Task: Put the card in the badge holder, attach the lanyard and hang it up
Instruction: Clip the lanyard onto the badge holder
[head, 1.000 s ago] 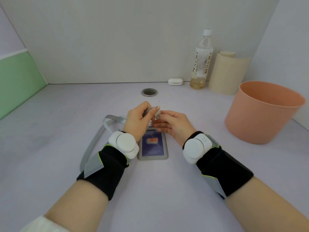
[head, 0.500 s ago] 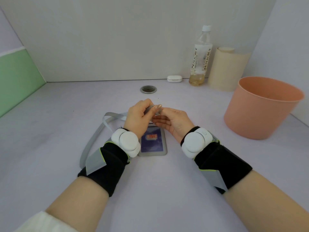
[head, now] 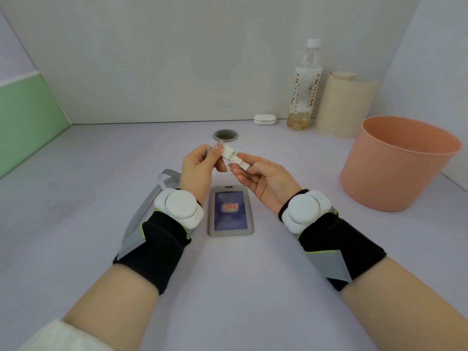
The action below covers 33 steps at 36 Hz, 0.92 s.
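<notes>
- While both hands work above the middle of the pale desk (head: 76,198), a green panel (head: 22,122) fills the left edge of the frame.
- Left of centre, the grey lanyard (head: 138,219) lies on the desk in a long loop, partly hidden under the left forearm, with one bend showing at the wrist.
- Just above centre, the left hand (head: 198,171) has thumb and fingers curled round the wider white piece of the lanyard clip (head: 229,152), raised off the desk.
- At the wrist sits a white round device on a black wrist wrap (head: 157,247).
- Below the hands, in the centre of the frame, the grey badge holder (head: 230,211) lies flat on the desk with the dark blue card (head: 230,210) already inside; a red patch shows on the card, and the slot at the holder's top end has nothing through it.
- Above the hands, a round metal grommet (head: 226,135) is set into the desk.
- Right of centre, the right hand (head: 266,178) pinches the narrower white clip end (head: 243,165) between thumb and fingers; whether the two white pieces are joined cannot be told.
- Toward the upper right, along the back wall, stand a small white earbud case (head: 265,119), a clear bottle (head: 305,84) with a little yellowish liquid, and a cream roll (head: 347,105).
- At the right edge, a salmon-pink bin (head: 395,171) stands open on the desk.
</notes>
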Each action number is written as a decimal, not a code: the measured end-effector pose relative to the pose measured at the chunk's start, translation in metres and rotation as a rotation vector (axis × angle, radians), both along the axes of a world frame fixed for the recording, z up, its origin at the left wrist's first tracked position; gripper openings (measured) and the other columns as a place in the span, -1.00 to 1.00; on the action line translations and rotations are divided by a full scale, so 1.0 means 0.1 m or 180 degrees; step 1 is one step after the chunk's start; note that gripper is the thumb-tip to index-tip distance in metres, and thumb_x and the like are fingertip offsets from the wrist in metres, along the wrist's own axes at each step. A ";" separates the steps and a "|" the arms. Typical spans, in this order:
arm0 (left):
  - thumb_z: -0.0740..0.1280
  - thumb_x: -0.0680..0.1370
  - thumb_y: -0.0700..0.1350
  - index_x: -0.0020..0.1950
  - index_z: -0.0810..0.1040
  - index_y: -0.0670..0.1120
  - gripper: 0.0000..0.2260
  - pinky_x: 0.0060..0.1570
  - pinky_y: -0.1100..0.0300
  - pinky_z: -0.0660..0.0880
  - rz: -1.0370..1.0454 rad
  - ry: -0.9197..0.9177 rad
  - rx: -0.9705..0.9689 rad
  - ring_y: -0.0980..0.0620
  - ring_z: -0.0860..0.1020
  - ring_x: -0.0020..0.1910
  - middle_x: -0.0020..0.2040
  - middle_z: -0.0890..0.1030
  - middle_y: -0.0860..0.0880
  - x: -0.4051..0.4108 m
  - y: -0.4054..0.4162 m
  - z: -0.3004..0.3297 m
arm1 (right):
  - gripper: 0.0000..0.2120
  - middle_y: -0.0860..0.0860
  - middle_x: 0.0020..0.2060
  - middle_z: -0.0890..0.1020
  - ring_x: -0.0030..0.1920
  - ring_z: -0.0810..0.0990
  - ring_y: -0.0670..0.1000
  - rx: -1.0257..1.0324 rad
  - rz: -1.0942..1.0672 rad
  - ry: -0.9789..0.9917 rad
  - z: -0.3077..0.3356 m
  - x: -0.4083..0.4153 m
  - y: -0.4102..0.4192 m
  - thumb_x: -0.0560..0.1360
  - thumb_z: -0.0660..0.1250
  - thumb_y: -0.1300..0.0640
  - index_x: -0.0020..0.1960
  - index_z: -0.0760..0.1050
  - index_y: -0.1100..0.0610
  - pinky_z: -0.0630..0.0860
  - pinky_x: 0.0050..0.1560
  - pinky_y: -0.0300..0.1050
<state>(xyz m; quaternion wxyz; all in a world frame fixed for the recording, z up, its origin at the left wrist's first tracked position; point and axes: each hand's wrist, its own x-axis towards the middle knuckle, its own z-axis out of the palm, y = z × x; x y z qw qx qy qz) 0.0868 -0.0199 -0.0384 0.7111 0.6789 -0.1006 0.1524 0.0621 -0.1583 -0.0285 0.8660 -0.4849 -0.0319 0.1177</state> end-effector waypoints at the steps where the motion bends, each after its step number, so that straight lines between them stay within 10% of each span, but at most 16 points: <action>1: 0.25 0.55 -0.08 -0.33 0.47 -0.15 -0.73 -0.16 0.21 0.41 -0.0012 0.0045 -0.0016 0.07 0.42 -0.39 -0.53 0.50 0.09 0.01 0.00 -0.01 | -0.68 0.09 -0.32 0.70 -0.30 0.67 -0.07 0.0016 0.0014 0.0000 0.00 0.00 -0.01 0.47 0.06 0.45 -0.07 0.55 0.21 0.60 -0.20 -0.31; 9: 0.26 0.55 -0.09 -0.31 0.47 -0.14 -0.75 -0.22 0.30 0.46 0.0271 0.0012 0.0022 0.10 0.49 -0.41 -0.52 0.55 0.09 0.07 0.05 -0.02 | -0.77 0.13 -0.22 0.68 -0.24 0.69 -0.02 -0.0312 -0.0036 -0.0098 -0.01 0.03 -0.08 0.47 0.17 0.38 0.03 0.55 0.27 0.61 -0.17 -0.28; 19: 0.15 0.59 -0.05 -0.23 0.42 -0.14 -0.74 -0.37 0.25 0.50 0.0233 0.0543 0.1150 0.08 0.56 -0.53 -0.37 0.61 -0.10 0.12 0.29 0.00 | -0.91 0.08 -0.35 0.57 -0.38 0.57 -0.01 -0.2485 -0.0576 -0.0157 0.02 0.07 -0.18 0.46 0.28 0.25 -0.10 0.55 0.25 0.53 -0.41 -0.26; 33: 0.11 0.60 -0.05 -0.21 0.40 -0.22 -0.70 -0.31 0.12 0.52 -0.0203 0.1991 0.1351 -0.09 0.58 -0.54 -0.54 0.59 -0.16 0.05 0.37 0.16 | -0.71 0.27 -0.15 0.61 -0.18 0.63 0.15 -0.1710 0.0458 0.1168 0.24 -0.01 -0.37 0.49 0.27 0.03 0.00 0.43 0.29 0.62 -0.26 -0.12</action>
